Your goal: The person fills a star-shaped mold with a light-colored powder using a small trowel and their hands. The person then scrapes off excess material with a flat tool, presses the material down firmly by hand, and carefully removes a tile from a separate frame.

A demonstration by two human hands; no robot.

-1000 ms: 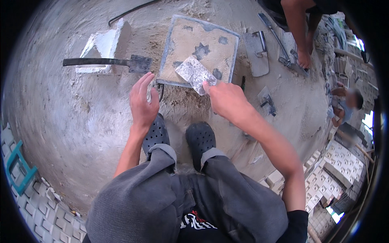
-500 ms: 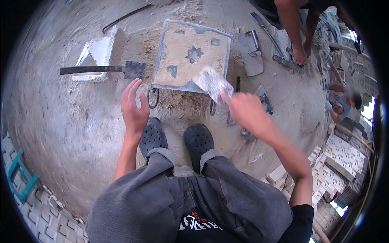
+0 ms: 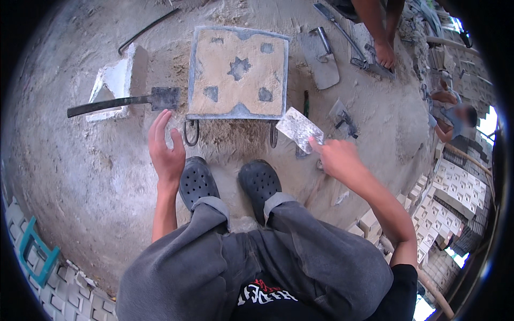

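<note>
The right hand [image 3: 341, 159] grasped a trowel [image 3: 300, 129], mostly hiding its handle; the speckled rectangular blade showed just beside the square mould [image 3: 239, 112]. Grainy, pale powder surrounded its gray star [image 3: 239, 68]. The left hand [image 3: 167, 155], empty, curved near a scraper [image 3: 166, 99].

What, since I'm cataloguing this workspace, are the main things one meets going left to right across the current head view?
Teal frame → white block → left hand → powder-covered square slab → rectangular scraper → right hand → pale patterned blocks.
</note>
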